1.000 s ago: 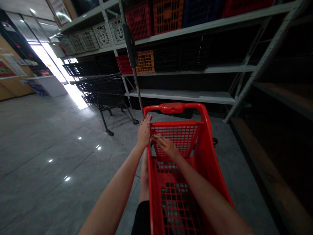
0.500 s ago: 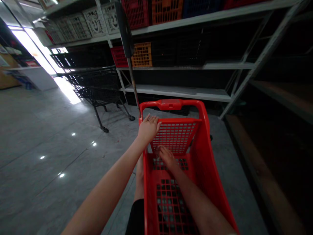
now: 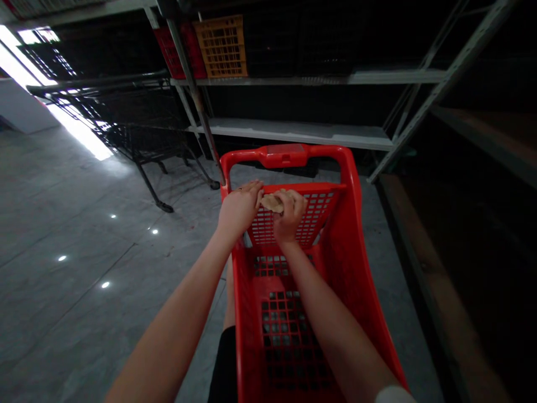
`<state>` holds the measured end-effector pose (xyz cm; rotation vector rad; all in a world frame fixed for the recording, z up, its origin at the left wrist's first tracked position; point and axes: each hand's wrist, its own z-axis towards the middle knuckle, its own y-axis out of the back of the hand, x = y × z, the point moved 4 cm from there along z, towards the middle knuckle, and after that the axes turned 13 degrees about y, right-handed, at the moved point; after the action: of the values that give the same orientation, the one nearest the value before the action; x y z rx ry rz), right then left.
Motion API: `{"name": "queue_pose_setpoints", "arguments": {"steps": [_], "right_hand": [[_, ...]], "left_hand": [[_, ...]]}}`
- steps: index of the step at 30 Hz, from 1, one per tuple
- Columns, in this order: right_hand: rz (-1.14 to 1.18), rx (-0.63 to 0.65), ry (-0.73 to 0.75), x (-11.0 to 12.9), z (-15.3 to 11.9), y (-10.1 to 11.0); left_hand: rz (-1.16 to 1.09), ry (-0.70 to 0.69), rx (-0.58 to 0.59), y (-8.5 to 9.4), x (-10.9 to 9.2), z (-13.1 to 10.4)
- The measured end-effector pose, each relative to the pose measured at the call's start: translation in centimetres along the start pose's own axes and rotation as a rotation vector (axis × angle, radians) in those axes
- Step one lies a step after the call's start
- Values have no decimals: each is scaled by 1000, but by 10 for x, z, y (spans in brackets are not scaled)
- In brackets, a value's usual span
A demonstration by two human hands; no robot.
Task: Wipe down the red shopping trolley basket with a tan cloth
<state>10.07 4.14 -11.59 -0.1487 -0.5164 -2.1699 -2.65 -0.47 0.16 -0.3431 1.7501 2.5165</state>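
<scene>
A red plastic shopping cart [image 3: 289, 157] stands before me, with a slotted red panel [image 3: 325, 210] below its handle. My left hand [image 3: 239, 208] is closed over the panel's top edge at the cart's left corner. Beside it, my right hand [image 3: 290, 211] is closed round a crumpled tan thing [image 3: 272, 203], perhaps a cloth, against the upper part of the panel. Both hands are almost side by side, and the right palm is hidden.
A dark metal cart [image 3: 138, 129] stands at the left. Behind the red cart is a shelf rack [image 3: 293, 132] with a yellow crate [image 3: 222, 47] and a red crate [image 3: 168, 53]. A pole [image 3: 195, 95] rises at the cart's left corner.
My right hand has risen from low inside the cart to the panel's upper part, and the tan thing now shows in it. My left fingers have curled more over the edge. The view has tilted down.
</scene>
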Motion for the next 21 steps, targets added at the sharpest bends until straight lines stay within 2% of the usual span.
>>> {"name": "queue_pose_setpoints", "arguments": {"steps": [3, 5, 8, 12, 16, 17, 19, 21], "right_hand": [[47, 225, 52, -2, -34, -3], [71, 327, 62, -5, -62, -4], [81, 358, 59, -9, -84, -3], [82, 372, 51, -1, -82, 2], [73, 309, -65, 8, -77, 14], [62, 261, -110, 8, -73, 19], [42, 117, -199, 4, -54, 33], [38, -62, -267, -4, -22, 52]], "left_hand": [[-37, 27, -5, 1, 0, 0], [-50, 36, -12, 1, 0, 0], [-51, 32, -21, -1, 0, 0], [-30, 25, -31, -2, 0, 0], [-26, 16, -49, -2, -1, -5], [-27, 11, -55, -2, -1, -6], [-21, 2, -64, -2, -2, -10], [-13, -2, -69, -1, -2, -13]]}}
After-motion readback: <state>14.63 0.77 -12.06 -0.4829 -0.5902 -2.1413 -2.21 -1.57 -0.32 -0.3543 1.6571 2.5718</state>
